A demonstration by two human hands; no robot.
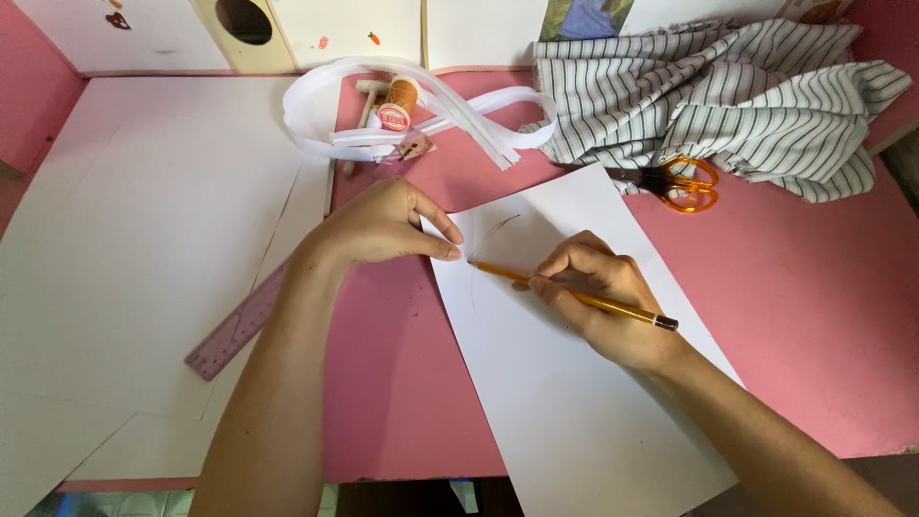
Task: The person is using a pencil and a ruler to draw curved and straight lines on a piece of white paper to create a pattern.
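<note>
A pink table (823, 316) fills the view, backed by white panels (459, 29) and pink walls at the sides. A sheet of white paper (574, 402) lies slanted near the middle of the table, its lower end reaching past the near edge.

To the left of the paper, large white boards (144, 239) cover the tabletop, and a pink ruler (239, 330) rests across their edge. Beyond the paper, at the far side of the table, lie looped white strips (431, 115) around a spool of orange thread (399, 102). To the right of those, a striped grey and white cloth (747, 96) lies heaped, with orange-handled scissors (682, 184) just at its near edge, close to the paper's far corner.

The right hand (603, 292) lies on the paper, fingers closed around a yellow pencil (574, 296), the tip touching the sheet near its left edge. A faint curved line shows on the paper just above the tip. The left hand (383, 225) holds nothing: it is spread loosely, palm down, fingertips pressing the paper's upper left corner beside the pencil tip.
</note>
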